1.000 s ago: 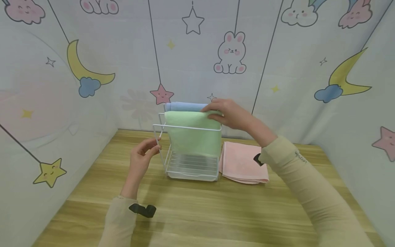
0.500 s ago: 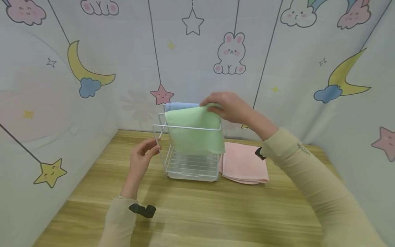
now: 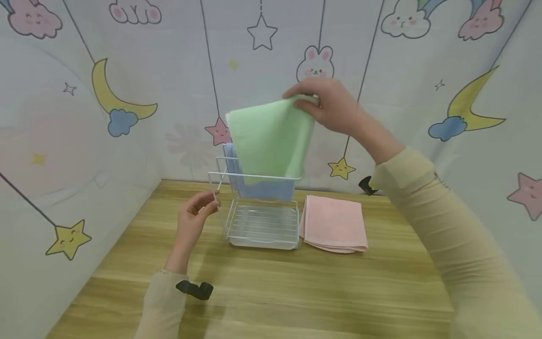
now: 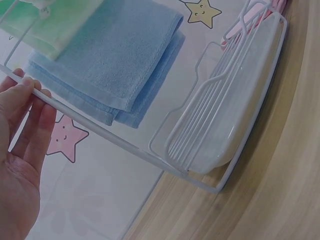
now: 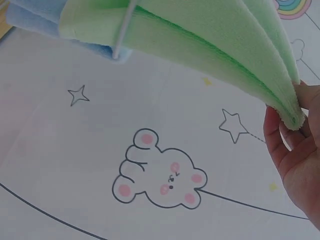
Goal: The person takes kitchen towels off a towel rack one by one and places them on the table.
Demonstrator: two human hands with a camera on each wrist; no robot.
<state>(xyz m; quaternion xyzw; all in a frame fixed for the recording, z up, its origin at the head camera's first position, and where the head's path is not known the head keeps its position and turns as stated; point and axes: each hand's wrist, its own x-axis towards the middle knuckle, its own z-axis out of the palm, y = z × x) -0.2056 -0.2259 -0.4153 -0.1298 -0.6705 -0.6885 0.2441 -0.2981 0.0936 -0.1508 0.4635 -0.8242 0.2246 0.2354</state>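
Note:
A folded light green towel (image 3: 271, 141) hangs from my right hand (image 3: 334, 106), which pinches its upper right corner between thumb and fingers. The towel is raised, its lower edge overlapping the front bar of a white wire rack (image 3: 258, 176) in the head view. My left hand (image 3: 196, 212) pinches the rack's left front upright; the left wrist view shows thumb and fingertips (image 4: 27, 90) on the wire. A blue towel (image 4: 115, 55) drapes over the rack's rear bar, partly hidden behind the green one in the head view.
A folded pink towel (image 3: 334, 223) lies on the wooden table (image 3: 271, 292) just right of the rack. Under the rack's wire shelf sits a white tray (image 4: 235, 100). A printed cloth backdrop (image 3: 178, 94) stands close behind the rack.
My right hand has lifted the green towel up off the rack's middle bar, uncovering more of the blue towel. My left hand has stayed on the rack's upright.

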